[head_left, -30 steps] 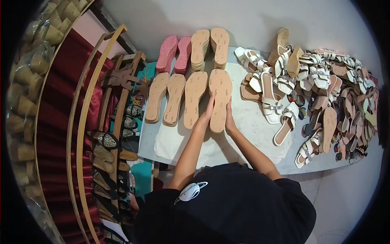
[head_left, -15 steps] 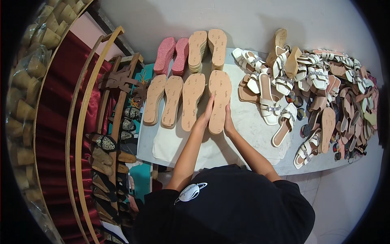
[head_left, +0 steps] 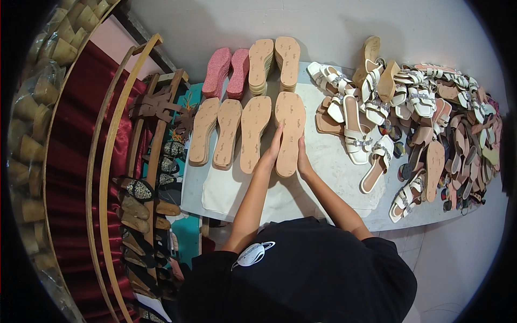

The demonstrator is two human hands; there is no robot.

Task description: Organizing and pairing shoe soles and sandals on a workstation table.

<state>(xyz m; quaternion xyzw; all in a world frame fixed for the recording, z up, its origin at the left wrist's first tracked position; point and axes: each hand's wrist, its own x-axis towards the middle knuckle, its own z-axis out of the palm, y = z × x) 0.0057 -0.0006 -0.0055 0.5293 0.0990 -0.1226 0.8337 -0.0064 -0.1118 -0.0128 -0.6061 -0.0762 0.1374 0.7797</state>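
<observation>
A stack of tan insoles [head_left: 291, 126] stands upright on the table in front of me, taller-looking than its neighbour. My left hand [head_left: 273, 149] presses along its left side and my right hand [head_left: 305, 160] along its right, so the stack is clasped between them. The thumbs and much of the fingers are hidden by the top insole. Just left of it sits another tan insole stack [head_left: 256, 132], with two narrower ones, an insole stack [head_left: 228, 132] and an insole stack [head_left: 204, 129], further left. Behind are a tan stack [head_left: 288, 56] and pink insole stacks [head_left: 217, 70].
White sandals [head_left: 355, 132] and a heap of mixed footwear [head_left: 458, 145] cover the table's right side. White paper [head_left: 226, 191] lies under the stacks. At left is a wooden rack [head_left: 110, 134] with shoes [head_left: 137, 188] beside it; a wall [head_left: 323, 27] closes the back.
</observation>
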